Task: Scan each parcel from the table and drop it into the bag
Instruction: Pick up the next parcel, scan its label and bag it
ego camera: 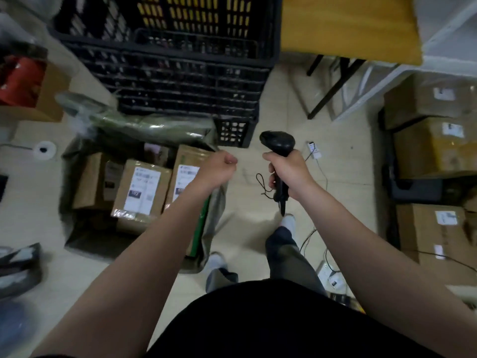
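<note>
A green-grey bag lies open on the floor at the left. Several cardboard parcels with white labels sit in it, among them a middle parcel and one at the bag's right side. My left hand hovers over the bag's right edge with its fingers curled and nothing in it. My right hand grips the handle of a black barcode scanner, whose head points away from me. The yellow table shows at the top right; no parcel is visible on its seen part.
Stacked black plastic crates stand behind the bag. Labelled cardboard boxes pile up at the right. A tape roll lies at the left. Cables and a power strip run across the floor near my feet.
</note>
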